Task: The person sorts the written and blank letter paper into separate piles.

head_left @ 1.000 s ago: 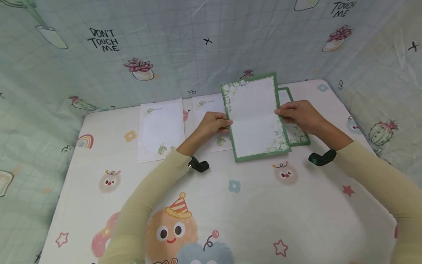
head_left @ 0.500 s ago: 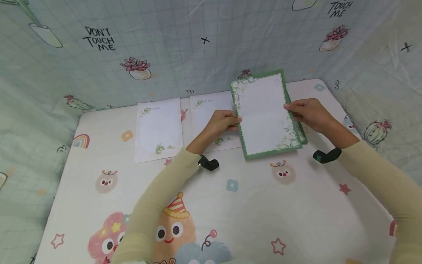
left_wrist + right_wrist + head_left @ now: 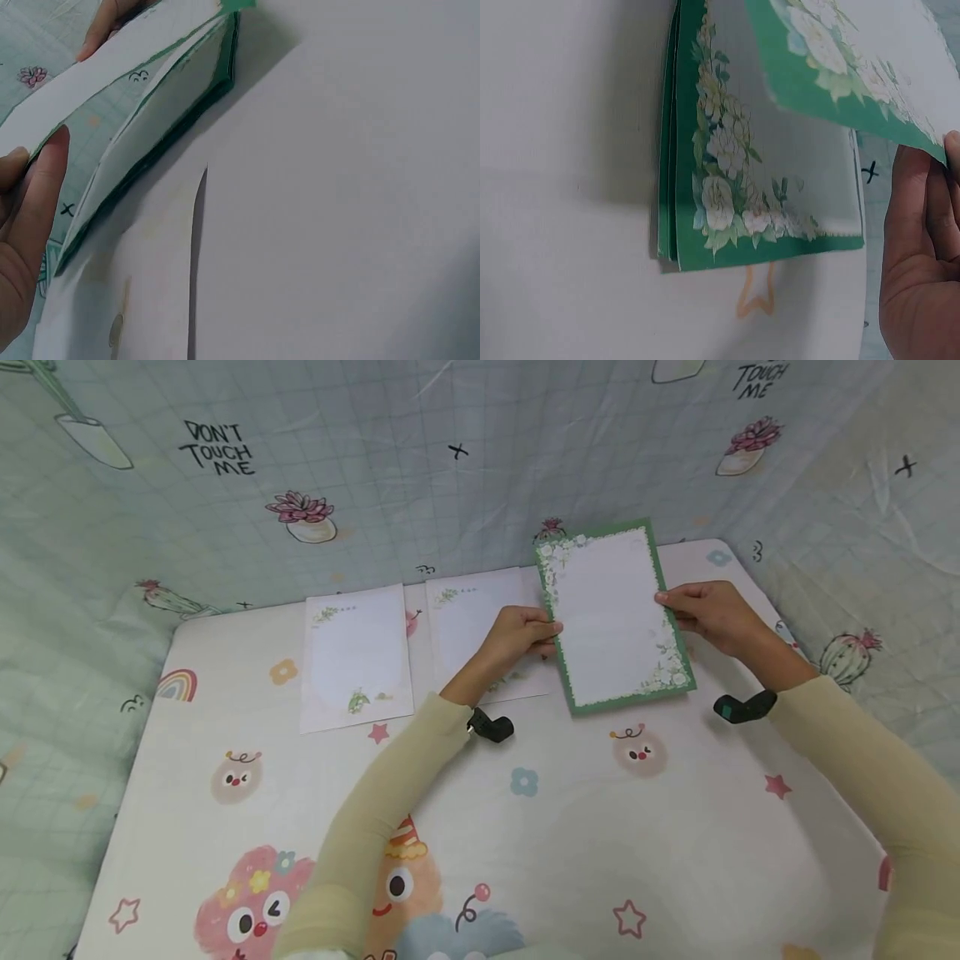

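Note:
A sheet of stationery paper (image 3: 607,618) with a green border and white printed flowers is held raised at the back right. My left hand (image 3: 517,635) pinches its left edge between thumb and fingers. At its right edge my right hand (image 3: 712,614) pinches it the same way. Beneath it lies a stack of matching green-bordered paper (image 3: 735,187), seen in the right wrist view and hidden from the head view. The left wrist view shows the held sheet above that stack, with a gap between them.
Two white sheet piles with small green leaf prints lie along the back of the table: a left one (image 3: 356,660) and a middle one (image 3: 465,610), partly behind my left hand. A patterned cloth (image 3: 375,468) hangs behind the table (image 3: 562,843).
Both hands have carried the green-bordered sheet to the right, over the stack, which is now covered in the head view. The white sheets stay where they were on the table.

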Motion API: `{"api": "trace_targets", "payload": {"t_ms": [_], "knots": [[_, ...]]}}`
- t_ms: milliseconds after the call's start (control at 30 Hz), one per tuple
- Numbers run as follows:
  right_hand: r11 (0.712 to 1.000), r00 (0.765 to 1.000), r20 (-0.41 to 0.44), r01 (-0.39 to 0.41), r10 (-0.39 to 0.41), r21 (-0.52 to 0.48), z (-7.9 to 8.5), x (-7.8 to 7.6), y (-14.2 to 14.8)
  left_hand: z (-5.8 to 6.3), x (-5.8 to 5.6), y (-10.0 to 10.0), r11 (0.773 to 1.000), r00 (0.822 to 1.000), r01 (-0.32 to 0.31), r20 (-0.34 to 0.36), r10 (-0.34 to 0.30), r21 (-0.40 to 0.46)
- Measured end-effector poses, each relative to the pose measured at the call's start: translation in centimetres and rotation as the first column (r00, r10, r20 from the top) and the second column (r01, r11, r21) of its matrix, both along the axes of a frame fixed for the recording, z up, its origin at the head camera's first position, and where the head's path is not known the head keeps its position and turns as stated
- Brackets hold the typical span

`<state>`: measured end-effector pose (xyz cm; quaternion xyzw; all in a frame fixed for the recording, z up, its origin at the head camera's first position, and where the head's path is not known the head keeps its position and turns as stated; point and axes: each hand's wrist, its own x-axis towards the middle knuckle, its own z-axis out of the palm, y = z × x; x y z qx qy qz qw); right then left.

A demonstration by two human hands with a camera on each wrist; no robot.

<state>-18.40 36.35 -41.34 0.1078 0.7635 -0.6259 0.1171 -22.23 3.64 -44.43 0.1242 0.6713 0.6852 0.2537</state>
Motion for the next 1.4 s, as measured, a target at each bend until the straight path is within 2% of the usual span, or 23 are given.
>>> {"api": "trace_targets", "payload": {"t_ms": [233,433,600,833,1067,1233,1400], "knots": [[0.996,0.998,-0.021,-0.064,0.065,0.056,-0.8,-0.8,0.6,-0.4,-1.2,0.5,0.992,1.0,-0.004,0.002,0.005,-0.129],[0.99,0.996,-0.029,-0.083,0.086,0.112,-1.9,-1.6,1.2,0.0,-1.5,1.0,0.982,1.0,-0.005,-0.007,0.003,-0.191],[0.98,0.996,-0.034,-0.073,0.08,0.184,-2.5,-2.2,1.5,0.3,-1.7,1.5,0.981,1.0,-0.016,-0.011,0.014,-0.192],[0.979,0.997,-0.037,-0.065,0.074,0.192,-2.9,-2.5,1.9,0.2,-1.7,1.9,0.98,0.999,-0.039,0.007,0.041,-0.195],[0.972,0.997,-0.044,-0.055,0.067,0.226,-3.5,-2.8,2.1,-0.4,-2.1,2.5,0.962,0.996,-0.087,-0.047,0.077,-0.257],[0.947,0.996,-0.049,-0.058,0.078,0.317,-3.6,-2.7,2.1,-0.5,-2.4,3.3,0.948,0.996,-0.087,-0.043,0.078,-0.307],[0.917,0.99,-0.034,-0.112,0.135,0.383,-3.3,-2.5,2.4,-0.7,-2.2,3.6,0.949,0.996,-0.091,-0.046,0.081,-0.301]]}}
